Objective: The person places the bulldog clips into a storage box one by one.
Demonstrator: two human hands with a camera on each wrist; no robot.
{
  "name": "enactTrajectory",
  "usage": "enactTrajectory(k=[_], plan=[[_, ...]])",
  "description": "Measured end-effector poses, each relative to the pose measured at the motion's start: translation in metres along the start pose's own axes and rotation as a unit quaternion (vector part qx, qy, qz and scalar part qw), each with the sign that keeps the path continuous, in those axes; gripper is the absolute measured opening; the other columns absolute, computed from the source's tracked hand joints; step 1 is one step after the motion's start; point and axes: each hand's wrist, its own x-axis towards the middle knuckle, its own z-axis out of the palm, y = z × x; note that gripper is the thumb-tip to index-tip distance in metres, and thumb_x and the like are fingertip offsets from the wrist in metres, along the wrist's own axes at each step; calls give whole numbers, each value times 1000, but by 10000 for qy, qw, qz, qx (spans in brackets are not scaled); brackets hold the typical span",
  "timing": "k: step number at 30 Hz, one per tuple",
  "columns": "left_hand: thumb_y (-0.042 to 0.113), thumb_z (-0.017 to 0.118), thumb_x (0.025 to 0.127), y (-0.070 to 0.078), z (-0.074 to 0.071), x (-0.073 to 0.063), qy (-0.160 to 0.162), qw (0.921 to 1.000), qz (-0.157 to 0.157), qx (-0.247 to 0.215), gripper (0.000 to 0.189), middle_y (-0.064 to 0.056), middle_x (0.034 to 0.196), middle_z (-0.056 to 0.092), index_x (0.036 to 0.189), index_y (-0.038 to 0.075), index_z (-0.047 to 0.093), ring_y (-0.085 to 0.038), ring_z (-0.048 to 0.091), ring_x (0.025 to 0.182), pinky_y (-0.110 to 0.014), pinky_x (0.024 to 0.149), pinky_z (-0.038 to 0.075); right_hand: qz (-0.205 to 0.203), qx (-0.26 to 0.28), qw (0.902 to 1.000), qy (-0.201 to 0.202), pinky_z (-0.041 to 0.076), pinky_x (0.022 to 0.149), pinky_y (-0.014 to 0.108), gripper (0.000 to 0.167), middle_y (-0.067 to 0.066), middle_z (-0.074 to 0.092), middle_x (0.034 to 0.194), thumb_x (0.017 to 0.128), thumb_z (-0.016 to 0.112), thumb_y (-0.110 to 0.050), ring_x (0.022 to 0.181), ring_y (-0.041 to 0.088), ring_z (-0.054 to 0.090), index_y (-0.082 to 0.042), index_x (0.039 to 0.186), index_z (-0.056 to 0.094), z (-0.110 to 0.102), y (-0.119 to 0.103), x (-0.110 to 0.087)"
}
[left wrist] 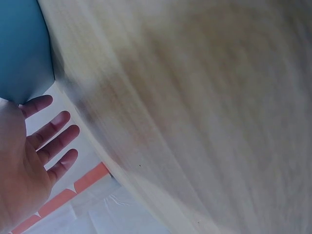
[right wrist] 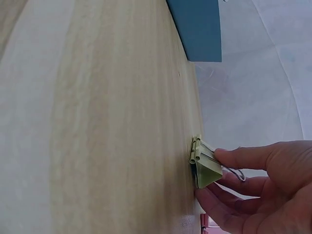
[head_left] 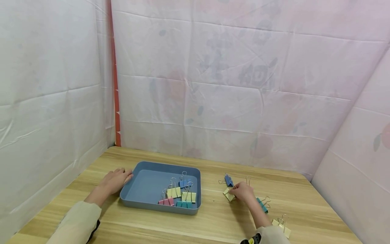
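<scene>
My right hand [head_left: 243,191] pinches a yellow binder clip [head_left: 229,195] between thumb and fingers. In the right wrist view this yellow clip [right wrist: 207,165] is at the table surface, its wire handle by the fingertips. Just behind it lies a blue binder clip [head_left: 228,180]. A pink clip [head_left: 251,186] is partly hidden by the hand. My left hand [head_left: 114,181] rests at the left side of the blue-grey tray [head_left: 129,202], fingers extended against its rim. Inside the tray's right part stand several binder clips: yellow [head_left: 174,192], blue [head_left: 184,183], pink [head_left: 166,202] and teal [head_left: 184,204].
A teal binder clip [head_left: 262,205] and another yellow clip [head_left: 281,227] lie on the wooden table [head_left: 213,223] right of and nearer than my right hand. Pale sheets [head_left: 231,101] hang around the table's back and sides.
</scene>
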Motion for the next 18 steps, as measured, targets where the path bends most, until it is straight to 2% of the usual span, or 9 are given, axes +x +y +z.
enactTrajectory(k=[4,6,11,13,18], plan=[[25,46,96,0,0,0,25,10000,-4,-24,32,-22,105,56,114,1,58,-43,49,101,-58,81,37,77,147,9999,-43,34,71,40,40,-4,35,45,81,66,-10,43,10,33,-13,51,41,-1,-1,-1],[25,46,96,1,0,0,34,10000,-4,-34,31,-22,104,56,112,2,58,-43,50,100,-58,80,38,136,265,9995,-51,36,64,35,35,-3,37,45,80,67,-9,43,10,33,-11,52,47,-1,-1,-2],[24,46,96,2,0,0,48,10000,2,-10,30,-22,102,56,111,2,58,-42,50,99,-57,80,38,160,362,9992,-4,34,51,25,32,-3,39,46,76,67,-4,43,8,35,-11,54,46,-1,-2,-6],[24,46,96,2,-1,0,70,10000,12,14,30,-22,102,56,111,1,59,-42,51,98,-57,79,39,128,327,9994,41,35,50,24,34,-4,40,47,75,67,-3,44,8,37,-13,54,42,-1,-1,-6],[23,47,96,2,-1,0,96,9999,29,17,29,-21,100,56,110,1,59,-42,51,96,-57,78,39,168,459,9988,51,38,51,24,31,1,47,60,75,66,-2,45,9,44,-12,56,43,-2,0,-6]])
